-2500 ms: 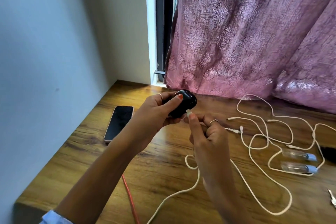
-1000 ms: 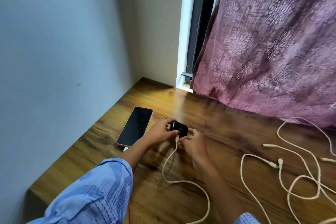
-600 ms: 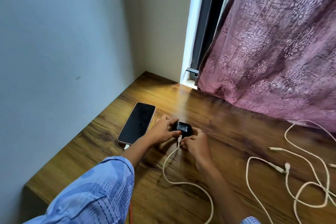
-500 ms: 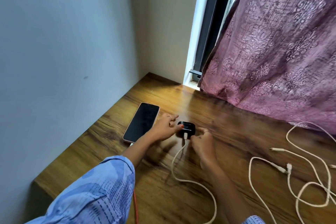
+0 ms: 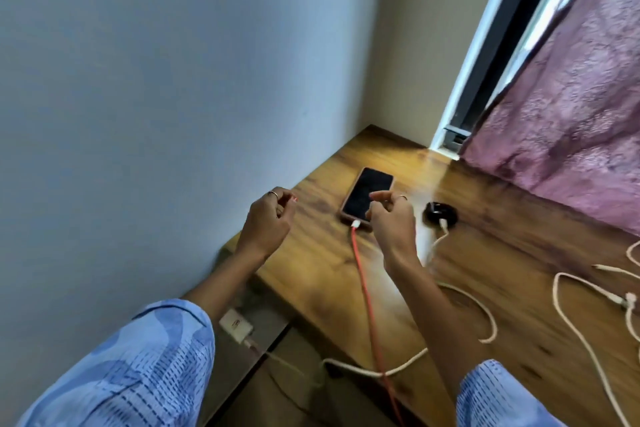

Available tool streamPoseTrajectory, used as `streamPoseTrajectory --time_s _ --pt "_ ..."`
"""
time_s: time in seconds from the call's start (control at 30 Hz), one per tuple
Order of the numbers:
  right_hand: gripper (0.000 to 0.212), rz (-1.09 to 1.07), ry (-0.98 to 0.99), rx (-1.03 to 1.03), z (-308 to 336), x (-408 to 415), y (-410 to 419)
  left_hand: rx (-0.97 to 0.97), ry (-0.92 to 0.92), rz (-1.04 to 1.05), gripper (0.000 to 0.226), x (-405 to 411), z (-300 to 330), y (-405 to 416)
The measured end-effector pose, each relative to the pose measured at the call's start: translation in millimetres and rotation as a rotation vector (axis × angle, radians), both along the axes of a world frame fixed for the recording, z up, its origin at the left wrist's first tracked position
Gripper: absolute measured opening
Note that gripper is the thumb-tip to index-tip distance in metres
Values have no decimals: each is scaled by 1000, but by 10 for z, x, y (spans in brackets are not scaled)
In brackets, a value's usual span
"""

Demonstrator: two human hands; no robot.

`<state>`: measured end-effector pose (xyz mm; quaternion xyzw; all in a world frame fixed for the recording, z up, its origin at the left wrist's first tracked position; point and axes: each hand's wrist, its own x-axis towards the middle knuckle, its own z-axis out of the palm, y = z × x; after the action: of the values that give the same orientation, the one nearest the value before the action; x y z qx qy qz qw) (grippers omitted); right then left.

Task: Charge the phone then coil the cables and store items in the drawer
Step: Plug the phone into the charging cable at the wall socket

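A dark phone point(image 5: 367, 193) lies screen up on the wooden desk point(image 5: 322, 270) near the wall, with a red cable point(image 5: 367, 305) plugged into its near end. A small black case point(image 5: 440, 212) sits to its right with a white cable point(image 5: 460, 291) plugged into it. My left hand point(image 5: 266, 222) hovers left of the phone, fingers loosely curled, holding nothing. My right hand point(image 5: 389, 220) hovers over the phone's near right corner, fingers relaxed, empty.
A white charger point(image 5: 236, 323) sits in a wall socket below the desk's left end. More white cables point(image 5: 595, 302) lie tangled at the right. A purple curtain point(image 5: 568, 107) hangs behind the desk. A pale wall borders the left side.
Both hands have let go of the black case and lifted back toward me. The case now lies alone on the desk with its cable in. The camera swung left and down.
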<state>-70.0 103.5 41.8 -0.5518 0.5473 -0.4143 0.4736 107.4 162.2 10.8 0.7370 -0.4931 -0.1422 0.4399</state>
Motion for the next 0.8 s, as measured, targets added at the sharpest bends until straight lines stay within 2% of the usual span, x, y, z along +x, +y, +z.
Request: streamPoseTrajectory --time_s 0.17,0.27,0.37,0.43,0.57,0.7,0.8 --pt "18 293 18 13 -137 607 768 91 -3 84 12 415 -308 850" --pt "18 496 60 118 -376 873 1097 173 -5 175 11 558 -541 1237" --pt "15 664 138 276 -708 1081 1291 404 41 166 9 683 -799 1503" --pt "16 709 222 373 -957 1187 1314 574 77 116 13 750 -938 1607" --pt "17 691 396 472 -1458 1359 1258 776 159 111 22 856 -1106 1676" --pt "34 789 595 561 -1891 1630 1105 850 222 164 34 914 -1235 1636" --pt "29 763 576 612 -2146 1819 1059 877 246 184 41 971 -1295 1559"
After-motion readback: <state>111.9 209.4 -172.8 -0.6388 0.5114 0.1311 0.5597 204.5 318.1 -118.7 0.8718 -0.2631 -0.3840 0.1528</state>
